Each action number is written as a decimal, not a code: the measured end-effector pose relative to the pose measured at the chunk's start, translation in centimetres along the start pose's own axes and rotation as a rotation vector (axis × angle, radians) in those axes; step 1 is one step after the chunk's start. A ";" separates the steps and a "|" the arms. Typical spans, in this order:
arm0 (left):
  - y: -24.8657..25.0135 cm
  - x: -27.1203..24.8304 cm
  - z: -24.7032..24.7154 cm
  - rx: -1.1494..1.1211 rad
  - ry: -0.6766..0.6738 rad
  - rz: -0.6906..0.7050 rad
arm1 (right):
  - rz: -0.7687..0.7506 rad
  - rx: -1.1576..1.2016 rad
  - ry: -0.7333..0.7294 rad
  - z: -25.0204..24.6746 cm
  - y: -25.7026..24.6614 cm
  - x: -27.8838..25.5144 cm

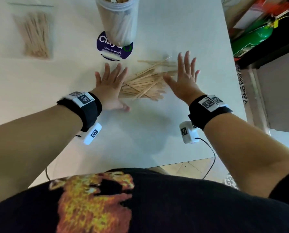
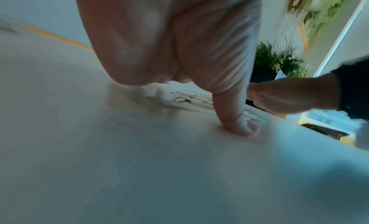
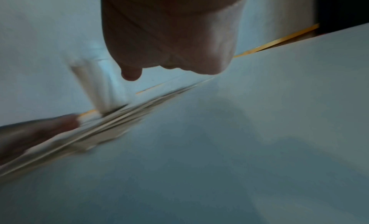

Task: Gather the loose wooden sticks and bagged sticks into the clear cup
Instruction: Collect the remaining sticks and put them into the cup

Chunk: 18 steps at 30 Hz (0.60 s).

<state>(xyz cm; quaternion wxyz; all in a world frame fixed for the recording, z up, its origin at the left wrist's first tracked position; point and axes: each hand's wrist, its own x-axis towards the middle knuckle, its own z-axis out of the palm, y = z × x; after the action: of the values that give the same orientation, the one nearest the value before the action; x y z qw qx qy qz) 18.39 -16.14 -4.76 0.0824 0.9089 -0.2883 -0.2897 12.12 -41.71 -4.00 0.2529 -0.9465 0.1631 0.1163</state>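
Both hands spread flat on either side of the loose sticks

Our left hand point(image 1: 109, 84) lies with fingers straight and splayed, its inner edge touching the left side of the pile of loose wooden sticks point(image 1: 145, 83) at the centre of the head view; the thumb point(image 2: 237, 121) presses down on the white table point(image 1: 39, 98). Our right hand point(image 1: 184, 78) is likewise flat-fingered and holds nothing, spread over the right end of the pile; we cannot tell whether it touches the sticks. Most sticks run with their long axis left to right across the frame, tilted slightly up toward the right, while a few at the upper edge of the pile lie crosswise or stray. Just above the pile, in the upper middle of the frame, we see the clear cup point(image 1: 117, 19) standing upright on a purple round sticker point(image 1: 105, 44), with sticks already inside it pointing upward. In the upper left lies the bag of sticks point(image 1: 35, 35), well apart from both hands, its sticks running roughly top to bottom of the frame. Both wrist views are blurred
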 end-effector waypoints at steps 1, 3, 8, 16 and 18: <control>-0.4 -0.3 0.3 -0.004 -0.015 0.004 | 0.052 0.007 0.005 -0.8 0.5 1.0; -0.4 -0.7 1.0 -0.005 -0.021 0.021 | 0.109 0.017 -0.024 -1.1 0.4 3.1; 1.9 0.5 1.8 -0.023 0.027 0.007 | -0.071 -0.097 -0.140 2.4 -2.9 2.8; 1.9 3.1 0.0 -0.024 0.083 -0.023 | -0.313 -0.242 -0.340 2.9 -4.2 0.1; 1.7 3.7 -0.7 0.014 0.066 -0.010 | -0.331 -0.353 -0.350 2.7 -3.7 0.5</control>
<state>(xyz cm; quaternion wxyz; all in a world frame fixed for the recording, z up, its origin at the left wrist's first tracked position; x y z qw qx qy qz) 20.43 -19.65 -5.45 0.0841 0.9199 -0.2829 -0.2581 13.54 -37.42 -4.83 0.1244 -0.9551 -0.0621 0.2617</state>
